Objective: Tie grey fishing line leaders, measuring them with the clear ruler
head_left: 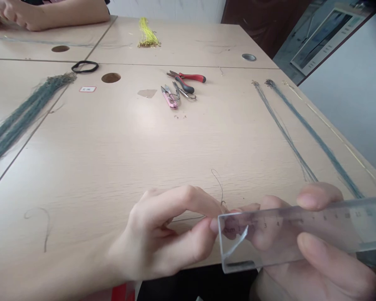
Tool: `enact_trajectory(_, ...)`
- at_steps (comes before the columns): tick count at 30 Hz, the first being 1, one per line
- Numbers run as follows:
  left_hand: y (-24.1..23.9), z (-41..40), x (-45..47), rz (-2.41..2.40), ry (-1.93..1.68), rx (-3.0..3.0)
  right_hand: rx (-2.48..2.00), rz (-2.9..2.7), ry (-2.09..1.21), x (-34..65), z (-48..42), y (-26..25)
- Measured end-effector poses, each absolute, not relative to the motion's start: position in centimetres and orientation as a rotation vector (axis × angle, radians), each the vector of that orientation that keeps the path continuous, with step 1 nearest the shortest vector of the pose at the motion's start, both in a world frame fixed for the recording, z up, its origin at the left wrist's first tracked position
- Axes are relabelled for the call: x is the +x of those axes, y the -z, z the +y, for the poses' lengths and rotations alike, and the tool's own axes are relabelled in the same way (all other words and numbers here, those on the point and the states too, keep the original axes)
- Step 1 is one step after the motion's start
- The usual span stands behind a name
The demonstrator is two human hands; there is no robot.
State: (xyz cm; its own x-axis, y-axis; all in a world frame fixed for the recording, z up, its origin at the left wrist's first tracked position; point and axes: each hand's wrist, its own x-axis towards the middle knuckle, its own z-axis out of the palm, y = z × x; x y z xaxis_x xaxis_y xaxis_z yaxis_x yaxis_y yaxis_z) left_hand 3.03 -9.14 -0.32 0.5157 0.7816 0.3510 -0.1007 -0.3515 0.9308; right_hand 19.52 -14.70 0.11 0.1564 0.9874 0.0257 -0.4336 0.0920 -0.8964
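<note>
Near the table's front edge, my left hand (166,234) pinches a thin dark thread (221,188) between thumb and index finger. A loop of the thread sticks up above the fingertips. My right hand (329,255) grips a clear plastic ruler (288,221), thumb in front and fingers partly behind it. The ruler's zero end touches or nearly touches my left fingertips. Some right fingers show blurred through the plastic, close to the thread; whether they also hold it I cannot tell.
Red-and-black pliers (191,78), pink thread snips (169,98) and small scissors (184,92) lie mid-table. Grey-green thread bundles lie left (28,113) and right (316,142). Farther back are a yellow bundle (148,35), a black band (85,67) and another person's arm (69,14).
</note>
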Motion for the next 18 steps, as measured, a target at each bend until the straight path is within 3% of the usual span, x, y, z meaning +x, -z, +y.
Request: enact_trajectory(18,0.2,-8.9,3.2,0.565,-1.040,1.675,-0.800,-0.806,-1.324,20.4,-14.7,0.1)
